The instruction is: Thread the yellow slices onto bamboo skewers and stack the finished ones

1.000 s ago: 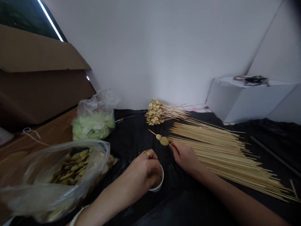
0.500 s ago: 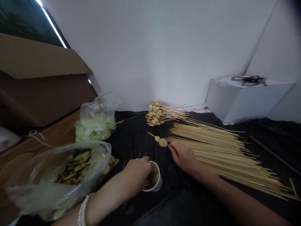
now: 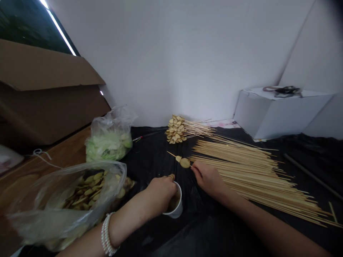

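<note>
My right hand (image 3: 208, 177) is shut on a thin bamboo skewer (image 3: 171, 155) near its blunt end. Two pale yellow potato slices (image 3: 184, 163) are threaded on that skewer, just ahead of my fingers. My left hand (image 3: 160, 192) sits at the left side of a white paper cup (image 3: 176, 208), its fingers at the rim. A small yellow slice (image 3: 171, 176) appears pinched at those fingertips. Brownish liquid shows inside the cup, partly hidden by my hand. A pearl bracelet (image 3: 106, 235) circles my left wrist.
A loose pile of bamboo skewers (image 3: 254, 175) lies right of my hands on black plastic sheeting (image 3: 150, 153). Finished slice skewers (image 3: 175, 129) lie beyond. At left are a plastic bag of slices (image 3: 88, 191), a bag of pale greens (image 3: 108, 144), and a cardboard box (image 3: 45, 100).
My left hand has moved from over the cup to its left side, uncovering the cup's inside. My right hand still holds the skewer, which has barely moved.
</note>
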`<state>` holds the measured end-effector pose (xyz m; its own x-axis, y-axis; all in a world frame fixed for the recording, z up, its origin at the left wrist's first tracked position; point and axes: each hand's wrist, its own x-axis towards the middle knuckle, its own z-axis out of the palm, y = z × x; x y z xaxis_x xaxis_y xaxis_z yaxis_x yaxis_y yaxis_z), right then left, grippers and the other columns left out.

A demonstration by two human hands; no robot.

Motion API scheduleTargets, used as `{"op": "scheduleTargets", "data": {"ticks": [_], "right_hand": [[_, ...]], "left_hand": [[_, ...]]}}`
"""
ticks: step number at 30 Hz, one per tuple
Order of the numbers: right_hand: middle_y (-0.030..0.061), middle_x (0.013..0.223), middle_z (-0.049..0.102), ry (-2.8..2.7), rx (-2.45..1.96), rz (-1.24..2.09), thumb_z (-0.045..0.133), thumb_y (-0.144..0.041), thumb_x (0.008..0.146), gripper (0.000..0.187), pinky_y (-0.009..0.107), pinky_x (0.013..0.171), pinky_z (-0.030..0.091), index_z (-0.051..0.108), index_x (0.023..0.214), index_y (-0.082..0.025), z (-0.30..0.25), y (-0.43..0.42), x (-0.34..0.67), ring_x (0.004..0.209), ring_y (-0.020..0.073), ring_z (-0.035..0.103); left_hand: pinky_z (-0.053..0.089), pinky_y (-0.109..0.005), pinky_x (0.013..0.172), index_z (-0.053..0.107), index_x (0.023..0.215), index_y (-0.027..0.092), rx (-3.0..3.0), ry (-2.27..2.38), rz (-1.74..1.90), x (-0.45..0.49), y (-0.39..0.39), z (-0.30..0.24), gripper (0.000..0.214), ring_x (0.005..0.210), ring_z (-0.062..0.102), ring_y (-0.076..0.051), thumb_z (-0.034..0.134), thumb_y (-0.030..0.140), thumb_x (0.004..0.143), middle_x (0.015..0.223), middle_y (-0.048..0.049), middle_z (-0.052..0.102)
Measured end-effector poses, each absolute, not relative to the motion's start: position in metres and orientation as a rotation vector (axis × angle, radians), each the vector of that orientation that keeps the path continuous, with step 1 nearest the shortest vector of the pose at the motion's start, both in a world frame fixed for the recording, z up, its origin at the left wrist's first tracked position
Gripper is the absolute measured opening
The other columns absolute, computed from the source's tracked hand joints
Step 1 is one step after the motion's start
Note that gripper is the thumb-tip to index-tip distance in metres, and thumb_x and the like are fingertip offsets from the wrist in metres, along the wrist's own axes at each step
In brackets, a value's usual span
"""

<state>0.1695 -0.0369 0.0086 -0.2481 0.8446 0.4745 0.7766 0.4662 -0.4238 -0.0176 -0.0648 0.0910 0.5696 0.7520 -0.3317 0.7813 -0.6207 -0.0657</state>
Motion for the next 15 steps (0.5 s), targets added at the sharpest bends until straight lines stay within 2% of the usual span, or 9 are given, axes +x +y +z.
{"op": "scheduleTargets", "data": {"ticks": [6, 12, 15], "right_hand": [[0.0020, 0.072, 0.060, -2.054, -1.346, 0.136, 0.040, -0.022, 0.093, 0.022, 0.026, 0.062, 0.031, 0.053, 0.075, -0.020, 0.009, -0.037, 0.169, 0.067, 0.0151, 0.054], [0.0022, 0.072, 0.060, -2.052, -1.339, 0.138, 0.040, -0.023, 0.093, 0.022, 0.026, 0.062, 0.032, 0.053, 0.075, -0.020, 0.007, -0.037, 0.170, 0.067, 0.0151, 0.054], [0.0022, 0.072, 0.060, -2.056, -1.340, 0.132, 0.040, -0.023, 0.093, 0.022, 0.026, 0.063, 0.032, 0.053, 0.076, -0.020, 0.006, -0.037, 0.169, 0.066, 0.0150, 0.053]], "left_hand": [[0.050, -0.040, 0.068, 0.070, 0.075, 0.011, 2.758, 1.343, -0.491, -0.011, -0.068, 0.089, 0.017, 0.082, 0.065, -0.033, 0.061, 0.008, 0.061, 0.099, -0.0225, 0.064], [0.045, -0.030, 0.059, 0.072, 0.070, 0.018, 2.704, 1.245, -0.336, -0.021, -0.067, 0.095, 0.012, 0.069, 0.063, -0.023, 0.061, 0.016, 0.064, 0.088, -0.0110, 0.066], [0.042, -0.026, 0.059, 0.074, 0.072, 0.025, 2.639, 1.147, -0.254, -0.028, -0.065, 0.105, 0.016, 0.069, 0.062, -0.019, 0.061, 0.017, 0.066, 0.089, -0.0044, 0.066]]}}
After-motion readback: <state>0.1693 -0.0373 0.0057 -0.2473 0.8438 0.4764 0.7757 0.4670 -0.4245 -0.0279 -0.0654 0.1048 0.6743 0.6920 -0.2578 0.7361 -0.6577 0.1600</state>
